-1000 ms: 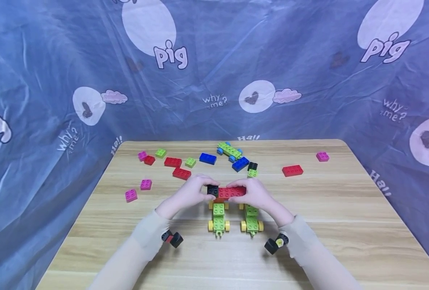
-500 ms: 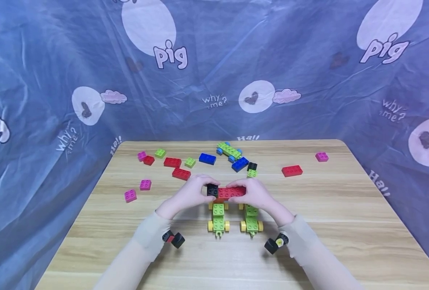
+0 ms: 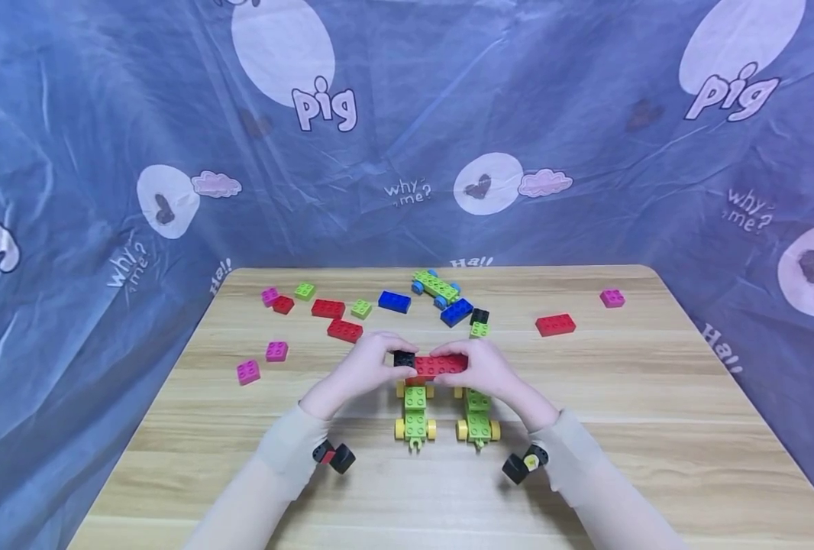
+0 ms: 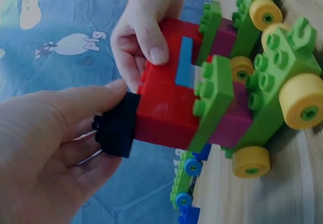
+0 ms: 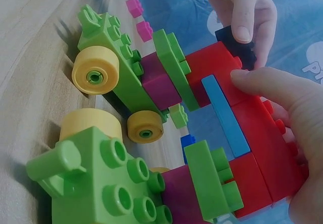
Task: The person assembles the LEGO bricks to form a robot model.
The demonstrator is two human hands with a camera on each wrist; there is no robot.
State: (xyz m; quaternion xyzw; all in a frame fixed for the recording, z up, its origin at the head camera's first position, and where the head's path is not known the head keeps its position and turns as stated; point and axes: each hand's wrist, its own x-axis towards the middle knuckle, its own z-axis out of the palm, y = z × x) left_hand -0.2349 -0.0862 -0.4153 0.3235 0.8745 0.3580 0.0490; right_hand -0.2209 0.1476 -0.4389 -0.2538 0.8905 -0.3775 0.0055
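Note:
A toy brick build stands on two green wheeled bases point(image 3: 415, 424) with yellow wheels. Purple bricks point(image 4: 233, 118) and green bricks point(image 4: 214, 100) rise from them to red bricks point(image 4: 169, 100) that bridge the top, with a blue strip point(image 5: 225, 115) under the span. My left hand point(image 3: 366, 367) pinches a small black brick point(image 4: 119, 128) between thumb and fingers, right at the top of the bridge's left end. My right hand point(image 3: 484, 373) grips the red brick at the bridge's right end, thumb on the near side and fingers behind.
Behind the build lie blue bricks point(image 3: 395, 302), a green base with blue wheels point(image 3: 436, 286) and another black brick point(image 3: 479, 316). Red bricks point(image 3: 344, 330) and pink bricks point(image 3: 276, 351) are scattered left. A red brick point(image 3: 555, 325) lies to the right. Printed blue cloth point(image 3: 407, 137) encloses the table.
My left wrist has shifted slightly to the right, and less of the black brick's near side shows. The right hand and the build stay in place.

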